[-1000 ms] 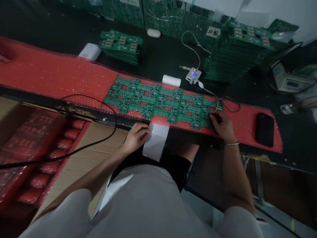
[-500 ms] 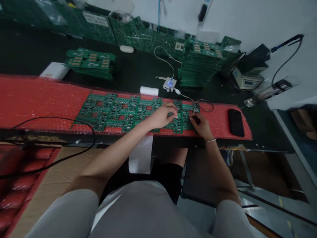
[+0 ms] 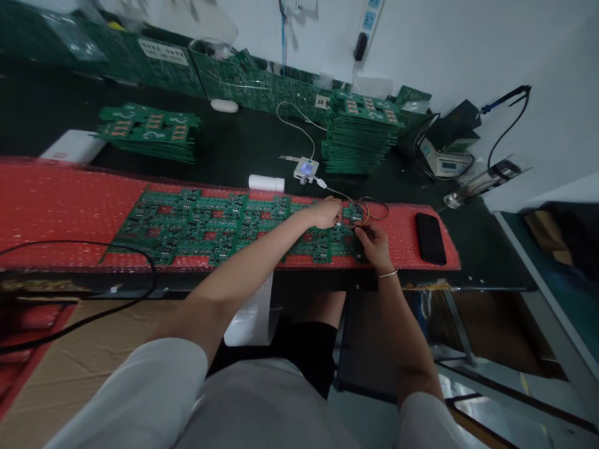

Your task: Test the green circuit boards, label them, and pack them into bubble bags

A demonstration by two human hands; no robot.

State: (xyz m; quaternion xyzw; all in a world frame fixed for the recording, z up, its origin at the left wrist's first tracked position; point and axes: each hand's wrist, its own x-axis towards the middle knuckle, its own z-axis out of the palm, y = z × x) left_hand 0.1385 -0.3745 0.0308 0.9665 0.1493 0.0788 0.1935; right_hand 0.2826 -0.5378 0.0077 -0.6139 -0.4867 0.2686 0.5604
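Left hand (image 3: 327, 212): reaches across onto the far right end of the circuit boards (image 3: 224, 224); fingers curled, grip pinched at a small white piece too small to identify.
Right hand (image 3: 372, 240): just beside the left, at the boards' right edge; fingers bent onto the wires (image 3: 367, 209), grip closed around them as far as can be seen.
Circuit boards: green panels laid in a row on the red bubble wrap (image 3: 56, 199), directly under both hands.
Wires: run from the hands up to a small tester (image 3: 306, 168) with a lit screen.
Bubble wrap also carries: a black phone (image 3: 430, 238), well right of the hands.
Surface (image 3: 243, 140): dark, holding two stacks of boards (image 3: 360, 131) and a white roll (image 3: 266, 183).
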